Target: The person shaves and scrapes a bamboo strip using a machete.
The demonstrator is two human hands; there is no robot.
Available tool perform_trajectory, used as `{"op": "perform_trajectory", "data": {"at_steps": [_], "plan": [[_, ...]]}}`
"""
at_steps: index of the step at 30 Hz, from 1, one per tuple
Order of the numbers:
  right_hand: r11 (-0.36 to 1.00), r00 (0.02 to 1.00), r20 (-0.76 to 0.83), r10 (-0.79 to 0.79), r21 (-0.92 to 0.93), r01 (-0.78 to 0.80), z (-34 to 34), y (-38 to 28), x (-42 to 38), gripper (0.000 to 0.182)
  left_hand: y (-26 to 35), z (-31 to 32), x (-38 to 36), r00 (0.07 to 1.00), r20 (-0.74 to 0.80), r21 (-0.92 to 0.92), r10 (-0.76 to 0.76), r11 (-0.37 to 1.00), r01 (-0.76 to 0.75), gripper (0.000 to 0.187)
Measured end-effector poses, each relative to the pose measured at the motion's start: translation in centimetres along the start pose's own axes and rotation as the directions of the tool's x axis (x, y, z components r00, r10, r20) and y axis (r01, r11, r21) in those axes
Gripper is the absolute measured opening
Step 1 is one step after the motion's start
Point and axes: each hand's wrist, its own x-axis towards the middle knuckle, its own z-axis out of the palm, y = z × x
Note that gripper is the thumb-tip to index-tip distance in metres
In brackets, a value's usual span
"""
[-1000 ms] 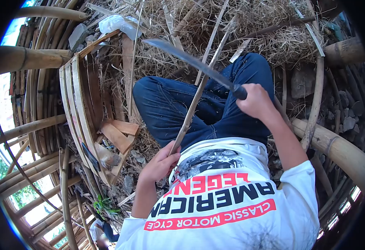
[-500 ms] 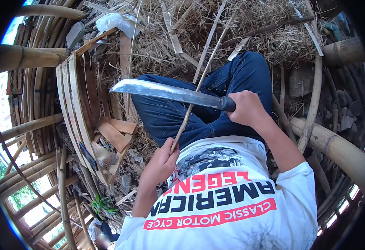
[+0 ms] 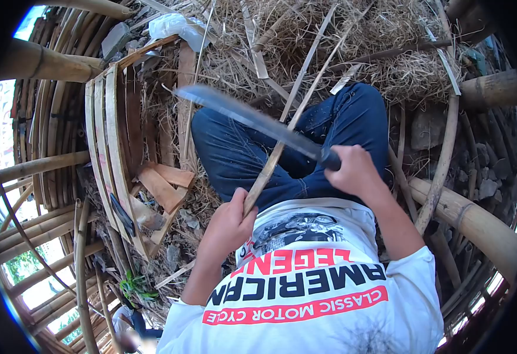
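My right hand (image 3: 354,171) is wrapped around the dark handle of a machete (image 3: 240,116), whose long blade points up and to the left, slightly blurred. Under the blade runs a thin bamboo strip (image 3: 263,177), crossing it at an angle over my lap. My left hand (image 3: 227,227) grips the strip's near end, close to my shirt. From there the strip reaches away past my knees toward the heap of shavings. I sit cross-legged in dark blue jeans (image 3: 229,156).
Fine bamboo shavings (image 3: 400,71) cover the ground ahead. A slatted wooden crate (image 3: 100,135) stands at left with offcuts (image 3: 161,187) beside it. Thick bamboo poles (image 3: 476,215) lie at right, others (image 3: 40,62) at left. Another person (image 3: 127,323) is at the lower left.
The machete has swung toward me at the handle and tilted more steeply, its crossing on the strip staying about mid-lap. The strip has rolled to show a broader face.
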Motion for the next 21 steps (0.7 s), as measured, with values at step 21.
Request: {"op": "perform_trajectory", "data": {"at_steps": [21], "plan": [[0.997, 0.999, 0.019, -0.036, -0.060, 0.038, 0.3, 1.0, 0.5, 0.018, -1.4, 0.0, -0.6, 0.992, -0.103, 0.203, 0.074, 0.978, -0.052, 0.031]]}}
